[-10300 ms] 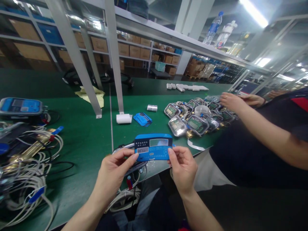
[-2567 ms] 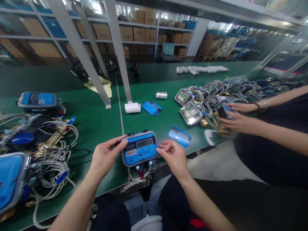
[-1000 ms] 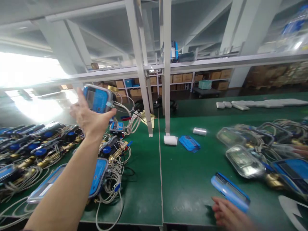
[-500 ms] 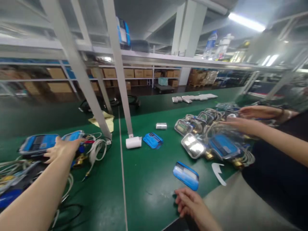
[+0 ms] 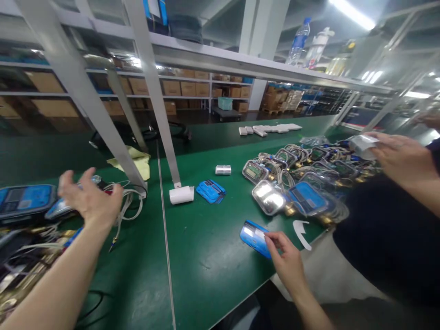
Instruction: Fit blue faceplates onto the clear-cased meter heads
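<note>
My left hand (image 5: 91,197) is raised with fingers spread over the left side of the bench, holding nothing. Close beneath and beside it lie meters with blue faces, one of them a blue-faced meter (image 5: 25,201), plus a coiled grey cable (image 5: 129,206). My right hand (image 5: 283,256) has its thumb and fingertips closed at the right end of a blue face label (image 5: 252,236) with pale windows, which lies on the green bench top. Beyond it is a small stack of blue labels (image 5: 211,190).
A white roll (image 5: 181,195) and a silvery roll (image 5: 223,170) lie mid-bench. Shelf posts (image 5: 154,87) rise at left. Several clear-cased meters (image 5: 268,197) with cables crowd the right. A co-worker's hand (image 5: 402,156) there holds a silvery roll. A curved white strip (image 5: 301,233) lies nearby.
My right hand has moved forward onto the blue label. My left hand has lifted off the meters, fingers spread. The view has tilted down, and the co-worker's hands have moved apart.
</note>
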Demonstrator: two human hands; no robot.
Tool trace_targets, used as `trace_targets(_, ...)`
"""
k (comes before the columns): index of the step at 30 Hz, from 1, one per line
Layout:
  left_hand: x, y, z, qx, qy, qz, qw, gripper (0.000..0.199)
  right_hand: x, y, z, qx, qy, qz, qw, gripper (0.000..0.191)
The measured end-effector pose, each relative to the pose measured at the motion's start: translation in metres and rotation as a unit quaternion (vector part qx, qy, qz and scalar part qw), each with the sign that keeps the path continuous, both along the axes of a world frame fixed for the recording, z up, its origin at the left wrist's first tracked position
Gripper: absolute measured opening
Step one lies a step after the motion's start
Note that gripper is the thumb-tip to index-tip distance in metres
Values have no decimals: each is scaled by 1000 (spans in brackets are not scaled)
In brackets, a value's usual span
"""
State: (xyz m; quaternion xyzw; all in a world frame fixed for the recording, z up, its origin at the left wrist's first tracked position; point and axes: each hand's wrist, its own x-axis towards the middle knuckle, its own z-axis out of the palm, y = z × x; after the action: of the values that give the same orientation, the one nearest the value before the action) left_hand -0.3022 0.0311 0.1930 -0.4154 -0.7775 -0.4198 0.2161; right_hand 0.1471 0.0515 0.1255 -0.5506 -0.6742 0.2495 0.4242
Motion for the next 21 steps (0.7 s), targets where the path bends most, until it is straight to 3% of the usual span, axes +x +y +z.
trace_targets(3, 40, 10, -20, -76, 48, -106, 990, 52, 5, 0, -9, 59, -37, -36, 997, 25)
trace_targets(10, 157, 2, -98, -108, 60, -340, 932, 42, 31, 5, -16, 30, -31, -108, 993, 22)
trace_targets(15, 204, -15, -135, -126, 65, -390, 910, 40, 45, 28, -14, 29, -25, -132, 990, 24)
trace_targets(21, 213, -21, -152, -109, 146, -386, 904, 41, 59, 74, 13, 61, -19, -142, 988, 27)
